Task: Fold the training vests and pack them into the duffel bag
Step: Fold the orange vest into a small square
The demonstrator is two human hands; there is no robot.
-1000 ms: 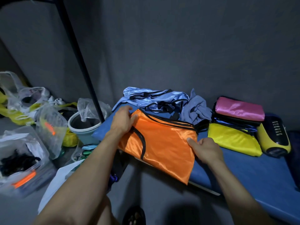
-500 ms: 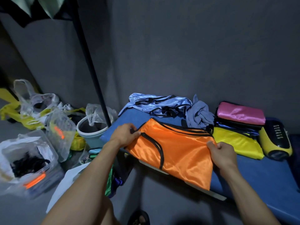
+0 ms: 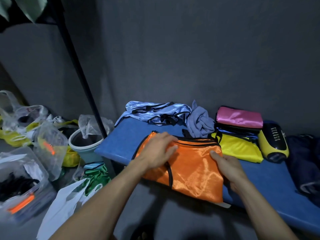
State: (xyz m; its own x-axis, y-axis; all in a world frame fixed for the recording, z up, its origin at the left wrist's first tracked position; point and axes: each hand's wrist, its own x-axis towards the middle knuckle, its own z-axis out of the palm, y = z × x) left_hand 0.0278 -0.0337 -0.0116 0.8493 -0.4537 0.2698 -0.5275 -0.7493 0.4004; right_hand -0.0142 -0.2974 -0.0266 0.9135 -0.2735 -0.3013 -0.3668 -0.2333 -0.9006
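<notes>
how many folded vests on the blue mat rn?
3 clearly: shiny orange vest under both hands at the front edge, yellow vest to its right, pink vest topping the stack behind. Dark layers beneath the pink may hide more.

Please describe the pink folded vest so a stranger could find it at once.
Look at the blue padded surface against the grey wall. At its far right stands a stack of folded vests; the shiny pink folded vest lies on top, the only pink piece there.

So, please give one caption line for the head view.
Left hand flat on orange vest, right hand gripping its edge, on blue mat.
</notes>
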